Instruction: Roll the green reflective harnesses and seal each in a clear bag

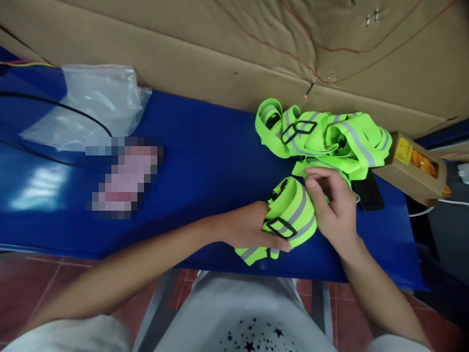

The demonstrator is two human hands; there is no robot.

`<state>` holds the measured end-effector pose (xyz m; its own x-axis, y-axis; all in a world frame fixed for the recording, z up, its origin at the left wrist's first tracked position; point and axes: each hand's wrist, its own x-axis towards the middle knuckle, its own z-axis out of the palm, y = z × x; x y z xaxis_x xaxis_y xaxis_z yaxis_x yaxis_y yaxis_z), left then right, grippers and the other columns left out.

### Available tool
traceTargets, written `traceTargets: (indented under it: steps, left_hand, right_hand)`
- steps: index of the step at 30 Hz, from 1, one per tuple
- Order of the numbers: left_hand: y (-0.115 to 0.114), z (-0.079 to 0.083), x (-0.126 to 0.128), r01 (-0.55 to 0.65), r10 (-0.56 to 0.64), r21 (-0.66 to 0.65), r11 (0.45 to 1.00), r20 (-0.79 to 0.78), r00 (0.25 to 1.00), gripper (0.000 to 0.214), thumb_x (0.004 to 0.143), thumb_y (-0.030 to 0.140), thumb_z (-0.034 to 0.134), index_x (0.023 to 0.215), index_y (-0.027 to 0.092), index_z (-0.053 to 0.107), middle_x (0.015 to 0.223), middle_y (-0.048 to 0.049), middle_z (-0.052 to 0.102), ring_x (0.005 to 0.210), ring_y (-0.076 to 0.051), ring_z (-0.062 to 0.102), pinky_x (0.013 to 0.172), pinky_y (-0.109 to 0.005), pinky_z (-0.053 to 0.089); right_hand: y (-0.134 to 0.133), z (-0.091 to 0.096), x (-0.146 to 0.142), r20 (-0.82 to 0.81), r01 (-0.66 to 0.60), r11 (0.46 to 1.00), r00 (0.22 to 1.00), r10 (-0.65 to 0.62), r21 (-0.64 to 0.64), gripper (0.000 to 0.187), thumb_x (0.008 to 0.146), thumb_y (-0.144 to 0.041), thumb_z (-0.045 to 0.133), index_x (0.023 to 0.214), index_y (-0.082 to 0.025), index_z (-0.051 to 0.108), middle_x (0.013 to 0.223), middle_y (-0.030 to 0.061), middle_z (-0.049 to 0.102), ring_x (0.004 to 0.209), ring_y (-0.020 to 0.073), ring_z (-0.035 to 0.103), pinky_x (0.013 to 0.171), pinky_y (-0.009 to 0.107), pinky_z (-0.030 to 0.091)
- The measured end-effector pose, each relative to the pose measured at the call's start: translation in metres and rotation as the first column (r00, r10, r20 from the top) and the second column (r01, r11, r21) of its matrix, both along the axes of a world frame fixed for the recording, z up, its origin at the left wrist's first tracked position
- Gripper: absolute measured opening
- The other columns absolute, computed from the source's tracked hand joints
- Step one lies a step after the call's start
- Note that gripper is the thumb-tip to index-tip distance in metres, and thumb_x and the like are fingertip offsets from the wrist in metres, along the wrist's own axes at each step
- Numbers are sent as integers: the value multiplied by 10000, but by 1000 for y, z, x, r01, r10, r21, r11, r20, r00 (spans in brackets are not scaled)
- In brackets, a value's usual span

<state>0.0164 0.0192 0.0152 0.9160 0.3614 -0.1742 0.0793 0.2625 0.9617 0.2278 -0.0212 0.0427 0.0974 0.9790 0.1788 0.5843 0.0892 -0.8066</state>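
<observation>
My left hand (252, 227) is closed around a bundled neon-yellow reflective strap (298, 215) with a grey stripe and a black buckle. One end of this strap hangs below the hand near the table's front edge. Just right of it, my right hand (335, 205) has its thumb and index finger brought together at a piece of neon-yellow strap, under the front of the pile. Behind both hands lies a heap of similar reflective straps (322, 132), with black buckles and loops showing. How far the held strap joins the heap is hidden.
The blue table (205, 146) meets a brown covered panel (176, 58) with red wires. Left are a clear plastic bag (98, 105), black cables and a blurred-out pinkish object (128, 178). Right are a black phone-like device (370, 190) and a cardboard box (414, 166).
</observation>
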Motion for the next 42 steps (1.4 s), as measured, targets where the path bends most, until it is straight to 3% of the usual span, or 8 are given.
traceTargets:
  steps: [3, 7, 10, 15, 23, 28, 36, 42]
  left_hand:
    - [-2, -2, 1, 48, -47, -86, 995, 19, 999, 266, 798, 355, 813, 893, 141, 686, 847, -41, 723, 787, -170, 665, 717, -282, 554]
    - [0, -2, 1, 39, -38, -71, 997, 10, 999, 290, 788, 336, 817, 965, 141, 694, 902, -41, 714, 845, -173, 649, 753, -286, 553]
    - [4, -6, 2, -25, 25, 5, 1000, 18, 1000, 209, 818, 308, 779, 908, 143, 687, 867, -28, 689, 828, -158, 615, 756, -277, 539]
    - [3, -17, 4, -103, 104, 17, 995, -22, 994, 246, 787, 332, 797, 790, 148, 633, 763, 3, 622, 765, -142, 576, 714, -263, 504]
    - [1, -12, 9, -270, 244, -302, 914, -122, 962, 291, 687, 227, 861, 910, 134, 700, 846, -23, 715, 812, -164, 667, 804, -311, 547]
    - [6, -7, 5, -129, 110, -360, 924, -73, 991, 214, 697, 195, 860, 866, 142, 739, 834, -31, 744, 759, -153, 684, 765, -302, 570]
    - [11, -4, 3, -2, 6, 30, 1000, -156, 988, 353, 866, 470, 753, 813, 121, 749, 720, -40, 733, 548, -117, 636, 532, -213, 497]
    - [12, -4, -2, 43, -34, 263, 964, -38, 999, 334, 892, 484, 740, 841, 159, 801, 626, -22, 704, 566, -108, 634, 549, -187, 446]
  right_hand:
    - [-4, 1, 3, 203, -69, 973, 979, 24, 220, 191, 1015, -333, 578, 1118, -279, 729, 1046, 63, 740, 991, 247, 699, 923, 414, 561]
    - [-4, 0, 5, 226, -350, 935, 917, 330, 55, 386, 1031, -433, 531, 1366, -264, 622, 1315, 97, 686, 1226, 285, 651, 1034, 455, 539]
    - [-3, -4, -1, 233, -435, 894, 864, 447, -104, 843, 890, -601, 697, 1575, -237, 367, 1582, 148, 469, 1446, 354, 473, 1151, 546, 458]
    - [-3, -13, -13, 182, -351, 930, 913, 366, -109, 767, 842, -543, 779, 1481, -265, 459, 1472, 131, 571, 1364, 333, 561, 1111, 522, 500]
    - [-1, -19, -16, 301, -259, 964, 925, 231, 54, 629, 875, -523, 761, 1404, -246, 563, 1401, 125, 650, 1334, 332, 599, 1117, 526, 499]
    - [-7, -5, -17, 288, -231, 971, 935, 206, 57, 559, 846, -530, 785, 1309, -246, 652, 1207, 92, 759, 1044, 286, 751, 910, 404, 625]
    - [-9, 13, -10, -160, -88, 983, 985, 61, -163, 299, 796, -479, 836, 975, -252, 760, 821, -4, 766, 707, 204, 719, 618, 309, 598]
    - [-2, 8, -2, -694, -289, 833, 705, -148, -472, 412, 751, -621, 812, 892, -235, 777, 844, 49, 787, 745, 265, 757, 699, 396, 641]
